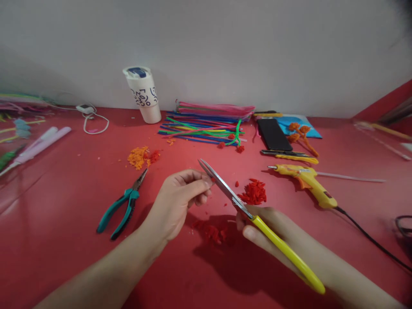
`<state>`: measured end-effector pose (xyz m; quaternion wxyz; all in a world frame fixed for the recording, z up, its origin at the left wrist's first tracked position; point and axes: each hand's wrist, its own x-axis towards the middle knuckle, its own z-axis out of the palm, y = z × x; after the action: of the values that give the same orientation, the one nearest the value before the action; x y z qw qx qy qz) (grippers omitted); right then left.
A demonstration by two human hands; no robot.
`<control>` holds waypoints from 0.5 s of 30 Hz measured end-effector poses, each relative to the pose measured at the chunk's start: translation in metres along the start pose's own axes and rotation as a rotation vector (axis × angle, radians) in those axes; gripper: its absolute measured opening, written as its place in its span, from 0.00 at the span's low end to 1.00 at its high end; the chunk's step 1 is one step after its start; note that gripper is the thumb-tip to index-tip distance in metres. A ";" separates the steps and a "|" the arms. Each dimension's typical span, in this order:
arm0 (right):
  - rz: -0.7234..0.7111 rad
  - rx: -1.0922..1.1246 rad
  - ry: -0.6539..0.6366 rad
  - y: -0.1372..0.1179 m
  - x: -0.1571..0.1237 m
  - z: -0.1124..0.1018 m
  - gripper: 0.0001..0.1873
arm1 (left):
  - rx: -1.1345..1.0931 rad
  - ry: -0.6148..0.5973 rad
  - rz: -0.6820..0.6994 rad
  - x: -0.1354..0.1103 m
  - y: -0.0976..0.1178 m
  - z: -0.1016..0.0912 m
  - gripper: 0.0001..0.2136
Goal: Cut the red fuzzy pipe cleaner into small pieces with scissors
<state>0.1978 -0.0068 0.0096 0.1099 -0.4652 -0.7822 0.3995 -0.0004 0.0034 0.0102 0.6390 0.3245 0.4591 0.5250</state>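
Note:
Yellow-handled scissors (227, 189) are gripped by my right hand (257, 225), with their blades pointing up and left, only slightly apart. The blade tips reach the fingertips of my left hand (183, 195). Thumb and forefinger are pinched together there; whatever they hold is too small or hidden to name. A pile of small red fuzzy pieces (255, 192) lies just beyond my right hand. More red bits (214, 233) are scattered on the red table (154, 274) between my forearms, partly in shadow.
Teal pliers (124, 208) lie left of my left hand. Orange fluff (137, 158) sits beyond them. Pipe cleaners (206, 122), a white tumbler (143, 94) and a black phone (274, 134) are along the back. At right lies a yellow glue gun (309, 180) with its cord.

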 end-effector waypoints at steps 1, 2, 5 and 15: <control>0.005 -0.007 -0.018 -0.001 0.000 0.000 0.22 | -0.003 0.001 -0.003 0.000 0.000 0.000 0.03; 0.010 -0.010 -0.024 -0.001 0.000 -0.001 0.22 | -0.008 0.004 -0.005 0.000 0.000 0.000 0.03; 0.018 -0.009 -0.033 -0.002 0.001 -0.002 0.22 | -0.016 0.013 -0.014 0.000 0.001 0.000 0.02; -0.027 -0.046 0.001 0.003 -0.002 -0.001 0.21 | -0.035 0.012 -0.034 0.000 0.003 0.000 0.03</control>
<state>0.2011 -0.0074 0.0090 0.1048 -0.4572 -0.7974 0.3796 -0.0017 0.0042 0.0127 0.6509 0.3022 0.4590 0.5237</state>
